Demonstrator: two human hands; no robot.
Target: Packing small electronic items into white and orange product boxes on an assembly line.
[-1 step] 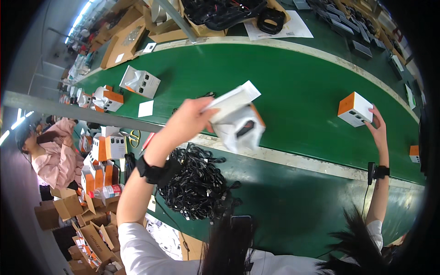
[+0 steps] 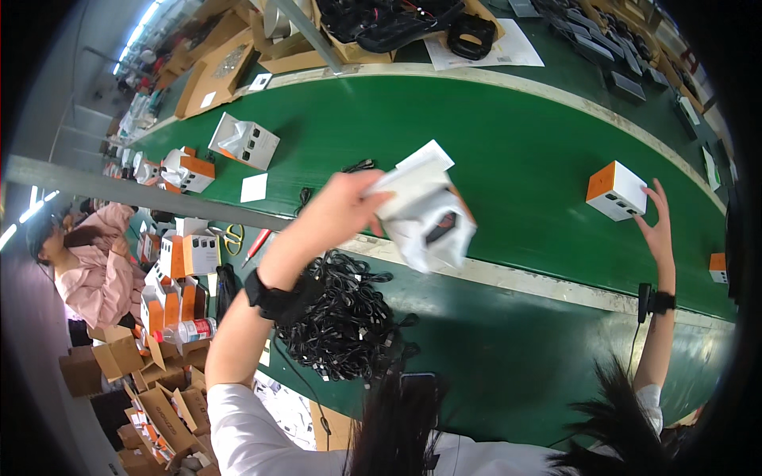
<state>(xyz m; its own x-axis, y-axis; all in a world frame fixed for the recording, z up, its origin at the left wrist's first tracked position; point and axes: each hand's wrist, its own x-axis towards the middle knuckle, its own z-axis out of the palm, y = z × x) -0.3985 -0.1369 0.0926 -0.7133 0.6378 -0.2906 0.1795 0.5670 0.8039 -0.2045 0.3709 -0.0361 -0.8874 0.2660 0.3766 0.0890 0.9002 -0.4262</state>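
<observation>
Centre of the frame: the white box [image 2: 429, 214] is up in the air above the green belt [image 2: 508, 143], tilted, its flaps open and a dark item showing inside. The left hand [image 2: 341, 208] is clamped on the box's left side, fingers wrapped round the cardboard, a black wristband [image 2: 274, 297] on that arm.

Over at the right of the frame, the right hand [image 2: 657, 230] is spread wide, fingers apart, palm right up against the orange-and-white box [image 2: 617, 190] that sits on the belt; whether skin meets cardboard is hard to tell. It grips nothing. A black band with a small device sits on that wrist [image 2: 655, 301].

Below the raised box, lower centre, a heap of black cables [image 2: 349, 317] lies on the near edge of the belt table. A loose white card [image 2: 254, 188] lies on the belt to the left, and further up-left another opened white box [image 2: 244, 140] and more orange-and-white boxes [image 2: 186, 170] ride the belt. At the far right edge sits one small orange-and-white box [image 2: 718, 267].

Across the belt, top of the frame, a cardboard tray of black gear [image 2: 381, 24] and a paper sheet [image 2: 492, 47]. Left edge: a person in pink [image 2: 91, 266], with stacked cartons [image 2: 178, 262] nearby.
</observation>
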